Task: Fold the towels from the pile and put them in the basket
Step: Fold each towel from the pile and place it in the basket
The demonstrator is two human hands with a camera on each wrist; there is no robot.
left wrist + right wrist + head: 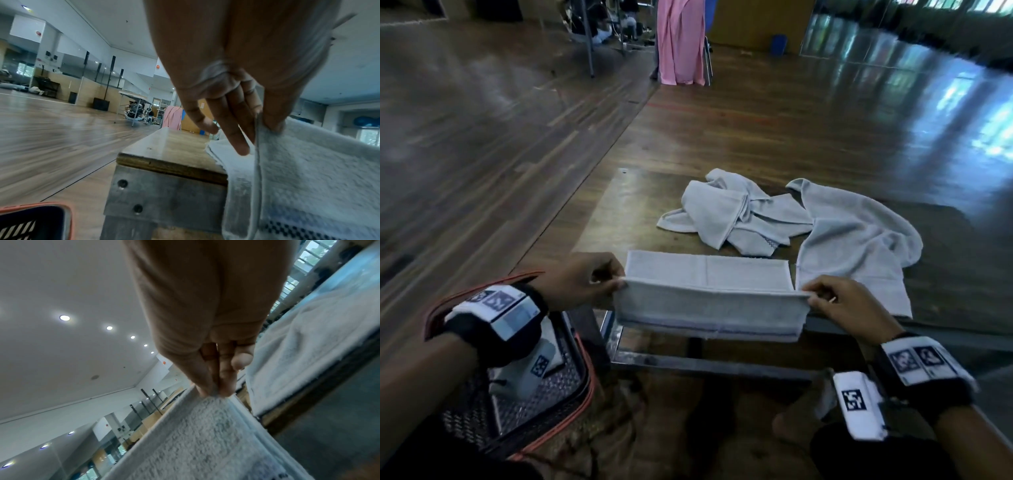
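Surface (640,205): carries the towel (709,291), whose near half hangs over the front edge.
Pile (791,222): lies behind it.
Basket (571,377): lower left.
Grip: left hand (582,281) and right hand (849,308) each pinch a corner; keep the edge taut and level.

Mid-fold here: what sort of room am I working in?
Probably a large hall or studio, not a home: a wide polished wood floor, big wall mirrors and recessed ceiling lights. Both hands pinch a towel at a low wooden table.
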